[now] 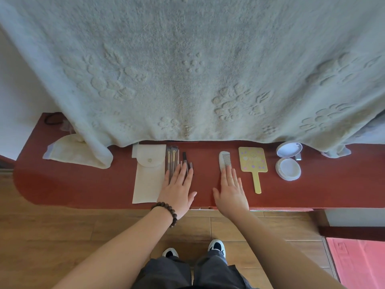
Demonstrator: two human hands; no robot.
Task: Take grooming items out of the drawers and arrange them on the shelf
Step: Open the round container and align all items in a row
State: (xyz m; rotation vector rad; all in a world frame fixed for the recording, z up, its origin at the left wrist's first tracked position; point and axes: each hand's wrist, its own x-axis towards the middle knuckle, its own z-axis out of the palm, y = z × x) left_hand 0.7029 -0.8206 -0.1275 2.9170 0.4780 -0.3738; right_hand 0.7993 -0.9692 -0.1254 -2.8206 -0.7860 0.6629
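Faintly, yellow mirror (pixel 253 159) print stays unreadable.

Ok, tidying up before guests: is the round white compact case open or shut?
Open: the round white compact case lies with its lid flipped back, both halves showing.

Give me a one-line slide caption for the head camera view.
Both hands, left hand and right hand, flat on a red shelf beside brushes and comb.
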